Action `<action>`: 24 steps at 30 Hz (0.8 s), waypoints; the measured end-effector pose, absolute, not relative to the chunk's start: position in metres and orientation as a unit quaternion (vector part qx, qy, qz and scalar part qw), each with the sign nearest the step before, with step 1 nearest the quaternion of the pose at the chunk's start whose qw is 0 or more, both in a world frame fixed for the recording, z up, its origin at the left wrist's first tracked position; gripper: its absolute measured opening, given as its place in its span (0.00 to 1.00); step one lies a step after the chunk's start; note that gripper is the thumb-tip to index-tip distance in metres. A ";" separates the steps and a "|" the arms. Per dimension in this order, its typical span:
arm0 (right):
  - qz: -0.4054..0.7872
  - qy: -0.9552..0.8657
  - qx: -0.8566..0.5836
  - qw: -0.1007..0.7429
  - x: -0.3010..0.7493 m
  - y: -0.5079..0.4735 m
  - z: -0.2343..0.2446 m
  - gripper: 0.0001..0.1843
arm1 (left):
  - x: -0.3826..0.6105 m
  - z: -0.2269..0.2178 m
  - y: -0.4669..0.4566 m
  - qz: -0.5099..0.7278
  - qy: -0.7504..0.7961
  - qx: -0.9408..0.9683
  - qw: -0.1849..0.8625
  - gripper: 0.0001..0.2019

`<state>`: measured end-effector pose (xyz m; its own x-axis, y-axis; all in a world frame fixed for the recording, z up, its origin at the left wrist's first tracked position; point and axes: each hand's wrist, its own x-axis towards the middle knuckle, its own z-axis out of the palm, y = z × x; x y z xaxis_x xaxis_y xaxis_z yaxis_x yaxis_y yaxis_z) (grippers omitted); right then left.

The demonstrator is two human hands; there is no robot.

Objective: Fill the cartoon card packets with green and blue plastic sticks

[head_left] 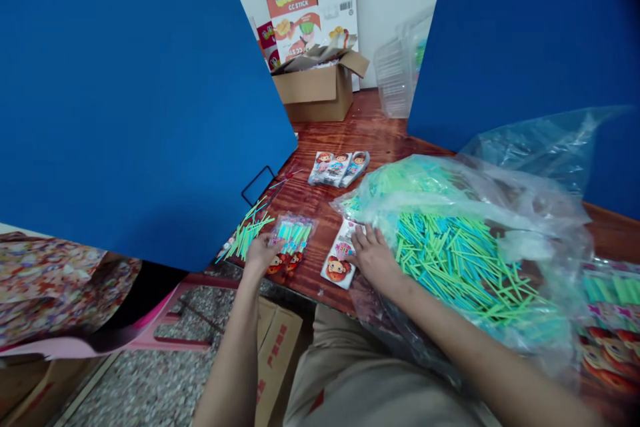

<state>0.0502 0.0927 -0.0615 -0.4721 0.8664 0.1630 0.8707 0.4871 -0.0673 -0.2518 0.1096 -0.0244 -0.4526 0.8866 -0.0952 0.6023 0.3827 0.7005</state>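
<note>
My left hand (260, 252) rests on the near table edge, fingers curled on a small clear packet (293, 243) filled with green and blue sticks, with a cartoon card at its lower end. My right hand (373, 255) lies flat, fingers spread, pressing on an empty cartoon-printed packet (339, 260) beside the mouth of a big clear plastic bag (465, 213) heaped with green and blue sticks (450, 260). A loose bunch of green sticks (246, 235) lies left of my left hand.
Filled packets (340, 168) lie mid-table on the red-brown wooden table (370, 133). An open cardboard box (317, 88) and clear plastic tubs (397, 77) stand at the far end. More printed packets (610, 333) lie at right. Blue panels (125, 93) flank both sides.
</note>
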 end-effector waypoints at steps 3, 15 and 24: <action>-0.010 -0.861 -0.501 0.088 0.052 0.091 -0.059 0.23 | -0.245 -0.020 0.105 0.238 0.827 0.491 0.134 0.20; -0.099 -0.860 -0.458 0.204 0.082 0.071 -0.027 0.21 | -0.100 0.000 0.080 0.376 0.600 0.661 0.250 0.15; 0.270 -0.616 -0.566 0.477 0.128 0.056 0.004 0.25 | -0.052 0.018 0.069 0.439 0.486 0.507 0.561 0.12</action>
<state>0.1282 0.0562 0.0043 0.0952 0.9549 0.2814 0.4391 0.2134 -0.8727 -0.0523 0.0691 0.0180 0.1421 0.9847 -0.1006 0.0011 0.1014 0.9948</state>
